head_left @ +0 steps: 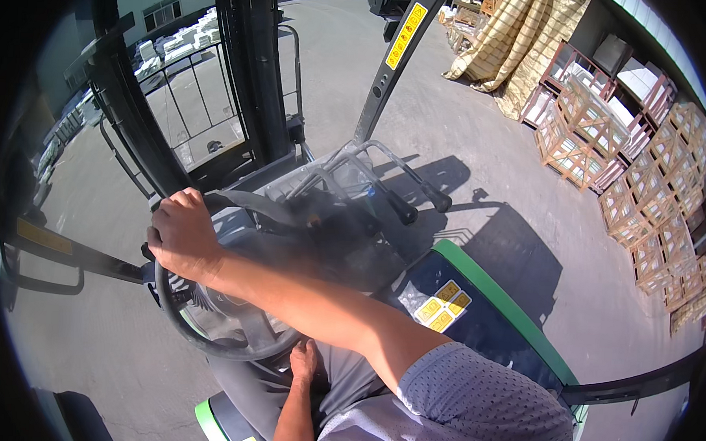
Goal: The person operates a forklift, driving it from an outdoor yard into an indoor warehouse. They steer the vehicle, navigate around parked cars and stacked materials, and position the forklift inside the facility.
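The person's two hands are apart. The right hand (185, 235) is curled over the upper left edge of a black steering wheel (206, 346), its arm stretched across the wheel from a pale, dotted sleeve (479, 395). The left hand (303, 362) is low, just beside the wheel's lower right edge and above the person's grey trousers (255, 397); whether it grips the rim cannot be told.

The steering wheel stands in front of the seated person, tilted, on a forklift. Beyond its upper right edge, two bent metal levers end in black knobs (421, 205). To the right of the wheel is a dark blue panel (490, 321) with a green border (507, 310); a yellow and white label (444, 305) sits near its front corner.

At the forklift's front edge rise two thick black uprights (257, 74), with a barred frame (187, 95) showing between them. To their right, a slanted black post (387, 76) carries a yellow sticker (406, 36).

Outside is grey, sunlit pavement (483, 131). Along its right edge stand stacked wooden crates (585, 132), beside a tan striped cloth (526, 39). Near its far left corner lie piled white blocks (189, 40).
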`<action>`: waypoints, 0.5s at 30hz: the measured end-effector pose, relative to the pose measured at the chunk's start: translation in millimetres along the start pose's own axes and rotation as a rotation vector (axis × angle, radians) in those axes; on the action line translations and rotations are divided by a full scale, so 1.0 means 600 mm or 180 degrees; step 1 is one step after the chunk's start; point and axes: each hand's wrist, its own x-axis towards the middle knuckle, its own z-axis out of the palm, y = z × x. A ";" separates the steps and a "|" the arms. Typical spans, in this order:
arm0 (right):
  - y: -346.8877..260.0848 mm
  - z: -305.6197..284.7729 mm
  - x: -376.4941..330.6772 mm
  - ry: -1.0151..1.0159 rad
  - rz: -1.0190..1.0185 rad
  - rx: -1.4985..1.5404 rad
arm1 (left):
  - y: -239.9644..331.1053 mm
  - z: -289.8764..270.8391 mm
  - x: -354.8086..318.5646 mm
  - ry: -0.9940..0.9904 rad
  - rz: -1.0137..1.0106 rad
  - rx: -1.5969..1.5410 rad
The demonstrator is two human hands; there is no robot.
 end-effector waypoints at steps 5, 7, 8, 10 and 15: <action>0.111 -0.037 0.012 0.0489 0.0101 -0.0392 | 0.041 -0.065 0.051 0.0015 -0.0224 0.0529; 0.133 -0.058 0.016 0.0436 0.0293 -0.0495 | 0.070 -0.090 0.085 0.0113 0.0077 0.0600; 0.139 -0.073 0.015 0.0536 0.0263 -0.0487 | 0.085 -0.098 0.099 0.0028 0.0094 0.0549; 0.145 -0.113 0.002 0.0524 0.0398 -0.0586 | 0.109 -0.104 0.107 0.0118 0.0230 0.0434; 0.092 -0.234 -0.108 0.0088 0.0611 -0.0817 | 0.136 -0.070 0.059 -0.0059 0.0213 0.1047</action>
